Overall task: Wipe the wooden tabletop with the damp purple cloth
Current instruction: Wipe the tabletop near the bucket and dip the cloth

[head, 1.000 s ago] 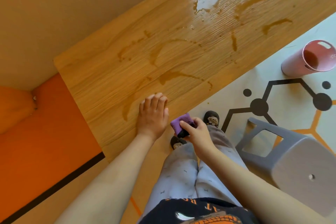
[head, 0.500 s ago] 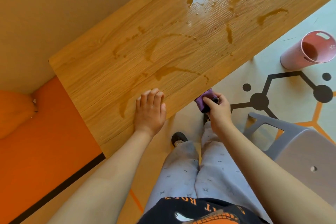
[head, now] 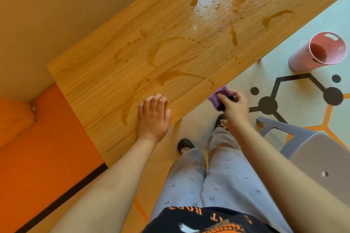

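Right grip pinches purple cloth at tabletop edge; left grip lies flat, released, on top

You have a grey stool to your right on a pale floor marked with black hexagon lines, a pink bin beyond it, and tan and orange walls to your left.

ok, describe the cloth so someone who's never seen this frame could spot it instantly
Find the wooden tabletop running diagonally across the view, streaked with wet marks. Along its near edge, past the left hand lying flat on the wood, the right hand holds a small bunched cloth. It is the only purple thing here; the pink bin stands farther right on the floor.
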Tool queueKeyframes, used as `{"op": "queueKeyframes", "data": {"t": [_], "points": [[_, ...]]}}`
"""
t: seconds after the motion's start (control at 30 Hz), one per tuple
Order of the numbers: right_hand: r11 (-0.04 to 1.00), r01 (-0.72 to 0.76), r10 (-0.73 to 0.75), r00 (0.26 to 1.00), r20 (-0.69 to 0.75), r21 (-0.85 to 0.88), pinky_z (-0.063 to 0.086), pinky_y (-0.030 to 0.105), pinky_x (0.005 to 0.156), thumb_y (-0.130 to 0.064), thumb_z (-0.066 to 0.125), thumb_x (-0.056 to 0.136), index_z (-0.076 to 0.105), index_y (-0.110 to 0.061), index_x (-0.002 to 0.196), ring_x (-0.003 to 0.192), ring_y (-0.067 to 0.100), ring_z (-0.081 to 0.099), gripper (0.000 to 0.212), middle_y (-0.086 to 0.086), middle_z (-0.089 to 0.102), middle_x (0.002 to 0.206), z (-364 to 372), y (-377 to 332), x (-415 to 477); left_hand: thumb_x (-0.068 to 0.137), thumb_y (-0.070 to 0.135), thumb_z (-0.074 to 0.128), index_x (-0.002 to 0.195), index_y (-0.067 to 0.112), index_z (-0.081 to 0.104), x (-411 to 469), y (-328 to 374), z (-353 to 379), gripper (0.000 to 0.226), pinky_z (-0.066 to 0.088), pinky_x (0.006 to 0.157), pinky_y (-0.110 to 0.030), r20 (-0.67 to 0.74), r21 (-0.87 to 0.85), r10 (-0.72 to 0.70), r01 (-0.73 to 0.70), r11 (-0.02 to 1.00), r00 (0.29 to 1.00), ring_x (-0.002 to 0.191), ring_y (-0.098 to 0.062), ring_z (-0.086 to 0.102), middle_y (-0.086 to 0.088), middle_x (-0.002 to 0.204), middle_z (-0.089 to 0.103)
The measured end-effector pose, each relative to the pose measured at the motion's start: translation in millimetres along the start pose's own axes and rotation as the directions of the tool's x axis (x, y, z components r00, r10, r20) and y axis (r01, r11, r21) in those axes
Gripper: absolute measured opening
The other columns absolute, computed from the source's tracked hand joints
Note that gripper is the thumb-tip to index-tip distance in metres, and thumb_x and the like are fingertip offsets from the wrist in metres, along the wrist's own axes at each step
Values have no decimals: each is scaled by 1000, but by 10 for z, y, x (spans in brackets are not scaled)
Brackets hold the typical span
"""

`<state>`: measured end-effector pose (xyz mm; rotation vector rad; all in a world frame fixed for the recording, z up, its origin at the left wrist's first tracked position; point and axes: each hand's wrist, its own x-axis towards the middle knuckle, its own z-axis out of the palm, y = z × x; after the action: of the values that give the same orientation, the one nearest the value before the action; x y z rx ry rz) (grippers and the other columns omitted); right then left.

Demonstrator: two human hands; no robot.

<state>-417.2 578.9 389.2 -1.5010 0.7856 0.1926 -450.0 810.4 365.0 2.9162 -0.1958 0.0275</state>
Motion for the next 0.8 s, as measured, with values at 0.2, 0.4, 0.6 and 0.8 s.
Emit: {"op": "queueKeyframes", "data": {"t": [0.2, 0.4, 0.6, 0.8], "points": [[995, 66, -75, 990, -123, -74, 53, 37, 82, -14, 68, 83, 57, -24, 85, 89, 18, 60, 15, -1, 61, 87, -195, -292, 330, 89, 35, 42, 111, 14, 52, 15, -2, 5, 32, 33, 88, -38, 4, 3, -7, 7, 1000, 1000, 111, -24, 42, -7, 120, 54], [998, 15, -9, 995, 97, -63, 46, 23, 70, -10, 65, 85, 61, -13, 96, 87, 16, 61, 12, 6, 64, 93, 125, 60, -244, 88, 34, 42, 112, 14, 51, 5, 3, 6, 32, 32, 88, -39, 13, 14, -9, 9, 1000, 1000, 112, -25, 42, -8, 121, 53], [997, 19, -18, 1000, 10, -80, 51, 30, 77, -9, 67, 83, 59, -15, 91, 89, 18, 60, 12, 2, 62, 91, -145, -228, 198, 88, 34, 43, 112, 14, 50, 9, 9, 9, 32, 31, 88, -38, -7, 26, -3, 3, 1000, 1000, 111, -26, 42, -7, 121, 51], [994, 57, -71, 986, -149, -95, 51, 36, 88, -14, 67, 84, 56, -16, 97, 91, 13, 58, 17, -3, 59, 91, -591, -652, 849, 87, 34, 42, 110, 12, 50, 46, 24, -29, 32, 32, 86, -38, 16, 33, 1, -1, 999, 1000, 108, -27, 43, -8, 118, 50]]}}
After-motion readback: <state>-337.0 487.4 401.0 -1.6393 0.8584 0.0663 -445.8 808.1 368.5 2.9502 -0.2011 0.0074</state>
